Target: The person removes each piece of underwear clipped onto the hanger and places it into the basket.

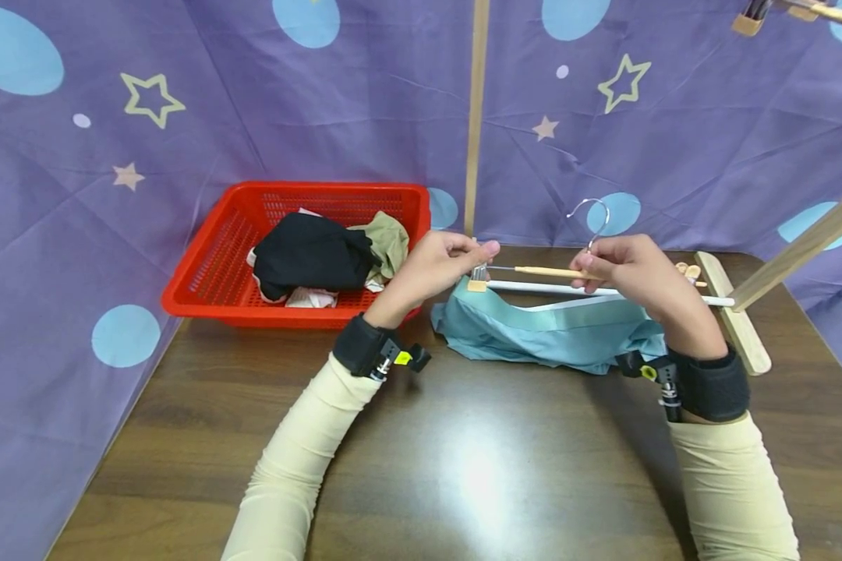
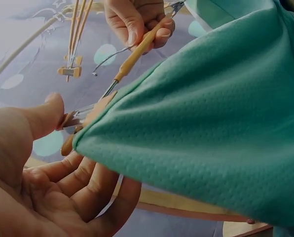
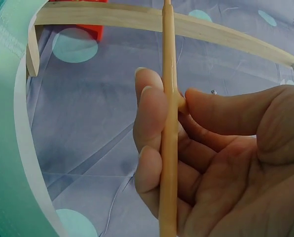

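A teal garment [image 1: 554,331] hangs from a trouser hanger, its left waistband corner caught in the hanger's clip [image 1: 478,279]. My left hand [image 1: 438,265] is at that clip; in the left wrist view, the thumb lies by one lever and the fingers curl beneath the other. My right hand [image 1: 620,269] grips the hanger's wooden bar [image 3: 169,148] near its middle, fingers wrapped on one side and thumb on the other. Above this hand rises the metal hook [image 1: 596,206]. The hanger's right end is mostly hidden behind the right hand.
A red basket [image 1: 203,300] with crumpled black, olive and white clothes stands on the left of the wooden table [image 1: 407,467]. Behind the garment runs a rack's white bar [image 1: 543,287], with wooden posts [image 1: 475,117] rising. More clip hangers [image 1: 749,23] hang at upper right.
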{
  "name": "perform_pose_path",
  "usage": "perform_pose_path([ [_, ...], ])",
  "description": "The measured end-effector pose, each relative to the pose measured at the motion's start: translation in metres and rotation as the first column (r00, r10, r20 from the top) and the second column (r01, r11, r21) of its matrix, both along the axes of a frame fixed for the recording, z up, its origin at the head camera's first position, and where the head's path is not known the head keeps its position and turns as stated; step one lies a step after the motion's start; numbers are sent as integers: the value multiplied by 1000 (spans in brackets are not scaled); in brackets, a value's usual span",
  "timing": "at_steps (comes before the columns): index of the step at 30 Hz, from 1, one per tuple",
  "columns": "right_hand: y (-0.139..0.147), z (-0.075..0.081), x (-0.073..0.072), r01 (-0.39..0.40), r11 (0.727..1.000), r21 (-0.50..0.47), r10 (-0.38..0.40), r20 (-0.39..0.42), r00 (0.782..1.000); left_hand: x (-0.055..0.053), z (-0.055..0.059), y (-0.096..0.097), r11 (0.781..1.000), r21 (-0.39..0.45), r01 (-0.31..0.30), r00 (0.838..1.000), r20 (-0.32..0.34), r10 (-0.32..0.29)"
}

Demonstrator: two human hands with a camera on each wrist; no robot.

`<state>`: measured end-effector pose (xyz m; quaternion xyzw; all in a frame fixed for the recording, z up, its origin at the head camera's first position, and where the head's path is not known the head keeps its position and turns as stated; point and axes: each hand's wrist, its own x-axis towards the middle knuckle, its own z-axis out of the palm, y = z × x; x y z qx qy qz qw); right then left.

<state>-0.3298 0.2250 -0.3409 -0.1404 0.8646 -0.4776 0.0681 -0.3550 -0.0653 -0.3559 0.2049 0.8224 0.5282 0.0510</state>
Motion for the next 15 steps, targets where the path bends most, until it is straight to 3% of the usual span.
perform_pose_path([
  [15,-1,2,4,0,1000,17,0,-9,1000,7,0,5,991,65,-117,991,-59,121],
])
